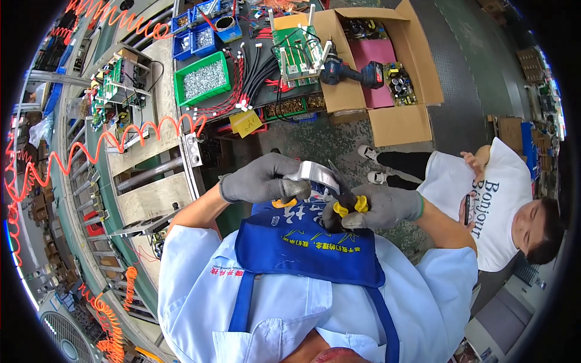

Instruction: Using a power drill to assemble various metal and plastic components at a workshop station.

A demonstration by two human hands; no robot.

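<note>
Both my hands wear grey gloves and meet in front of my blue apron (308, 242). My left hand (263, 178) is closed on a shiny silver curved band (319, 175), whose full shape is partly hidden by the fingers. A yellow-orange piece (284, 203) shows under the left fingertips. My right hand (378, 207) is wrapped round a dark pointed tool with yellow parts (340, 209). Its thin tip points up beside the silver band; I cannot make out its exact kind.
Ahead stands a bench with a green bin of small metal parts (201, 78), cables (257, 72), a circuit board in a frame (299, 54) and a cordless drill (348, 72). An open carton (399, 124) adjoins it. A person (478, 193) stands at right. Red coiled hoses (78, 151) hang left.
</note>
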